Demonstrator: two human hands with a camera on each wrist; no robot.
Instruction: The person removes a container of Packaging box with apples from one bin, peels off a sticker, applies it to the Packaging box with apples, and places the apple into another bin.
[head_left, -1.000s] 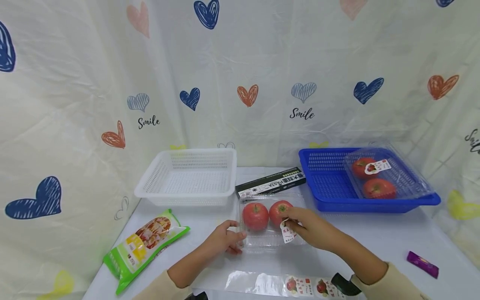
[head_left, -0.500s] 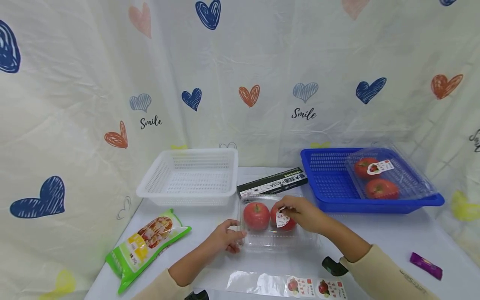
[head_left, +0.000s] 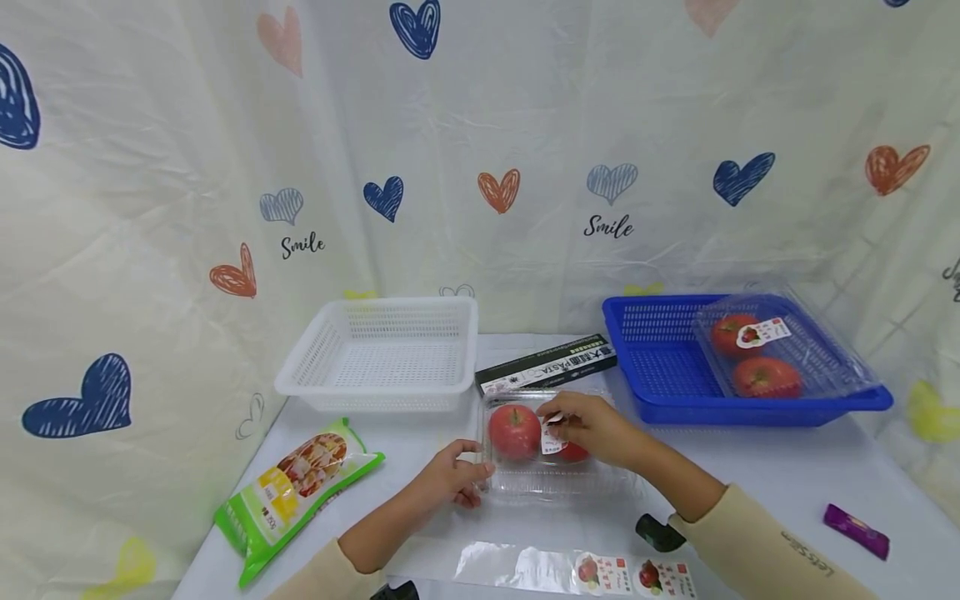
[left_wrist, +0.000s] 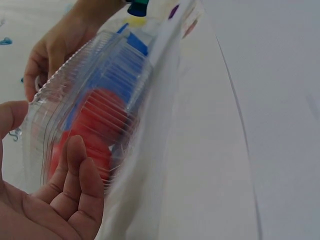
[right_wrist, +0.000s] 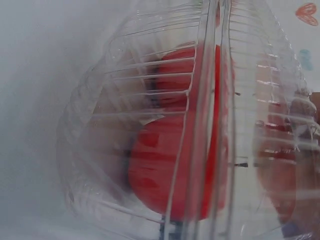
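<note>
A clear plastic clamshell box [head_left: 555, 485] sits mid-table with two red apples inside, the left apple [head_left: 513, 432] in plain view and the right apple [head_left: 574, 452] partly covered. My left hand [head_left: 450, 477] holds the box's left side; in the left wrist view the thumb meets the rim and the other fingers curl beside the wall. Over the lid, my right hand [head_left: 594, 427] pinches a white sticker label [head_left: 552, 440], which hangs in front of the right apple. The right wrist view looks through the box wall [right_wrist: 125, 65] at the red apples [right_wrist: 160, 170].
Behind the box lies a black pasta box [head_left: 551, 367], between a white basket [head_left: 300, 385] and a blue basket [head_left: 660, 404] holding a labelled apple box [head_left: 832, 367]. A green food packet [head_left: 300, 492], a sticker sheet [head_left: 517, 569] and a purple wrapper [head_left: 857, 531] surround the work.
My right hand has moved left and slightly away from me over the lid, carrying the sticker label from beside the right apple to between the apples. My left hand stays at the box's side.
</note>
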